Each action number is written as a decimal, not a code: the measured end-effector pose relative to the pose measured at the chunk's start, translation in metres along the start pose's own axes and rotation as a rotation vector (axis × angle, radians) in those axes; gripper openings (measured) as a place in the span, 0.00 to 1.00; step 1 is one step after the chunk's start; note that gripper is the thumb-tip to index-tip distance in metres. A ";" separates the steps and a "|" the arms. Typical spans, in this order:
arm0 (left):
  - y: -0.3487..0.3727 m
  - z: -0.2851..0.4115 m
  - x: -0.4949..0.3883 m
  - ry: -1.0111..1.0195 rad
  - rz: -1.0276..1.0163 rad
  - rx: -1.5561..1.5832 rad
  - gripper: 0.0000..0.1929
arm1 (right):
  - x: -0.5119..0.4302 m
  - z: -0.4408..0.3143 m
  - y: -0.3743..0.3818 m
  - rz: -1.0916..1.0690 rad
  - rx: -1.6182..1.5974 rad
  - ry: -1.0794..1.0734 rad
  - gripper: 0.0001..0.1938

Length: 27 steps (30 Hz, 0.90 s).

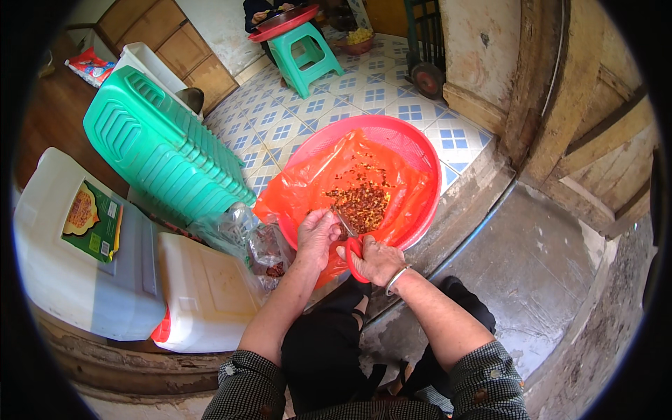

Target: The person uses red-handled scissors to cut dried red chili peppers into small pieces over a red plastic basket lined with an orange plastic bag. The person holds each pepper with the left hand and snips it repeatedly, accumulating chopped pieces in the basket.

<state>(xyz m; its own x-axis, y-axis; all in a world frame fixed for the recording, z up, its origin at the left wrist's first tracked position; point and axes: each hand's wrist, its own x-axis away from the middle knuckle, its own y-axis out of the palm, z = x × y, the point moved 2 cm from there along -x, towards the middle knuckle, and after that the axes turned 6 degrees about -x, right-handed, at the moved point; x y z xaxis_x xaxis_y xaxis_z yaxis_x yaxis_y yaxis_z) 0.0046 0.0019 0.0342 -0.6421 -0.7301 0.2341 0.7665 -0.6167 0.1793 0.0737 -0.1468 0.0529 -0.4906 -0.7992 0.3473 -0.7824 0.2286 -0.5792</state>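
Note:
My right hand (375, 258) grips a pair of scissors with red handles (355, 260), a bracelet at its wrist. The blades point up and left towards my left hand (317, 233), whose thumb and fingers pinch something small and dark at the blade tips, perhaps a piece of dried chili. Both hands are over the near edge of a red plastic bag (310, 184) spread in a round pink plastic basket (428, 152). On the bag lies a heap of cut dried red chili with yellow seeds (362, 202). Left of the basket, a clear plastic bag (265, 241) has some dark red pieces inside.
Stacked green plastic stools (168, 152) and white plastic jugs (205, 294) stand on the left. Beyond the basket, another person's hands (270, 14) are at a red basin (283, 23) on a green stool (302, 58). A wooden threshold (462, 194) runs beside the basket.

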 end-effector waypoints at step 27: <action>-0.007 -0.010 0.000 -0.219 -0.067 -0.093 0.08 | -0.017 0.014 0.009 0.015 -0.121 -0.038 0.41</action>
<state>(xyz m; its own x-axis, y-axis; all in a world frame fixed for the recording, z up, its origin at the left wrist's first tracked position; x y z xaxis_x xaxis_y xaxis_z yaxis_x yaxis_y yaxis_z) -0.0010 0.0036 0.0237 -0.6653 -0.6117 0.4281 0.7114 -0.6933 0.1149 0.0800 -0.1386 0.0315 -0.4896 -0.8150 0.3101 -0.8168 0.3042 -0.4902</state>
